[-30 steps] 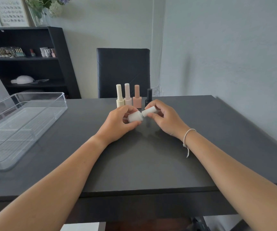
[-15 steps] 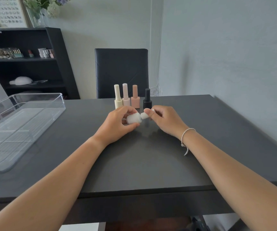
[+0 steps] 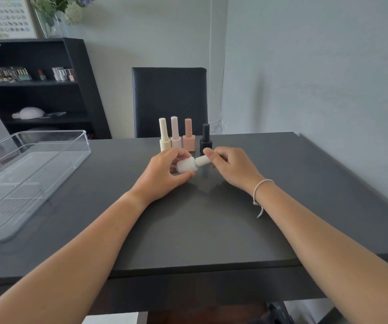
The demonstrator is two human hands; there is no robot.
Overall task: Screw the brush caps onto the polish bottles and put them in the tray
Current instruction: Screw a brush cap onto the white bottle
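Soft, even daylight, seemingly from the left; faint shadows lie beneath the hands on the dark surface (image 3: 200,225). The clear tray (image 3: 48,146) shows pale glare. Wide-angle distortion bends the edges; the shelf (image 3: 36,94) appears slightly soft.

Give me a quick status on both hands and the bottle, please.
Left hand holding white frosted polish bottle sideways. Right hand gripping its white brush cap. Clear plastic tray empty, path unobstructed.
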